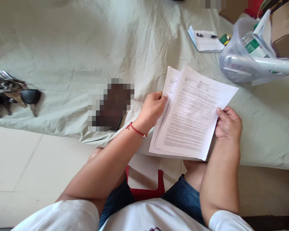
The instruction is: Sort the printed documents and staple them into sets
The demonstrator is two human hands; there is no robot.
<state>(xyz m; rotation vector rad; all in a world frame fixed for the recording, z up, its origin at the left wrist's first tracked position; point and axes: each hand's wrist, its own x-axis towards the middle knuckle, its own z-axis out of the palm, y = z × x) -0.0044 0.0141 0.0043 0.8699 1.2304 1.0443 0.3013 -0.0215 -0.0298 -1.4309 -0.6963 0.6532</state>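
Observation:
Several printed paper sheets (190, 112) are held up over the near edge of the cloth-covered surface, overlapping and slightly fanned out. My left hand (153, 107), with a red braided bracelet at the wrist, pinches their left edge between thumb and fingers. On the opposite side, my right hand (228, 123) grips the right edge, its thumb on the front of the top sheet. Small dense text covers that top sheet; another sheet shows behind it on the left. My fingers behind the pages are partly hidden. A dark flat object (114, 102), blurred out, lies left of my left hand.
A bunch of keys (16, 91) lies at the far left on the pale cloth (69, 48). At the upper right are a notepad (208, 41) with a dark pen-like item, a translucent plastic bin (238, 54) holding a bottle and papers, and a cardboard box (286, 29).

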